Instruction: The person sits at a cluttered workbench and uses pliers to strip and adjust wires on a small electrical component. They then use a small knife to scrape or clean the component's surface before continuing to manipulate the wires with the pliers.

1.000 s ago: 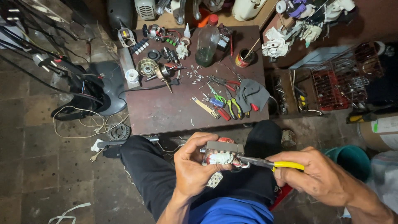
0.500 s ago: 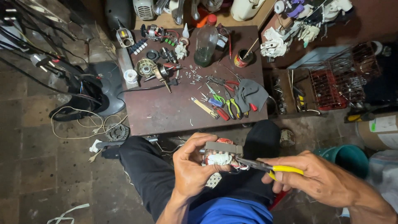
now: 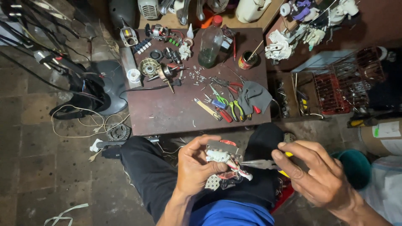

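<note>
My left hand (image 3: 194, 167) grips a small electrical part (image 3: 222, 157) with a grey metal plate, a white plastic body and red and white wires, held above my lap. My right hand (image 3: 316, 175) holds yellow-handled needle-nose pliers (image 3: 259, 164); their tips point left and meet the wires at the part's right side. Most of the yellow handle is hidden under my fingers. Both hands hover over my dark trousers, in front of the low brown table (image 3: 167, 113).
The table carries a plastic bottle (image 3: 210, 44), a small tin (image 3: 247, 60), pliers and screwdrivers (image 3: 228, 106) beside a grey rag (image 3: 255, 96), motor parts (image 3: 148, 67) and loose screws. A fan base with cables (image 3: 90, 92) lies left; a red wire rack (image 3: 335, 90) and teal bucket (image 3: 356, 165) stand right.
My right hand has turned a little over the pliers, covering more of the yellow handle. My left hand and the part stay in place.
</note>
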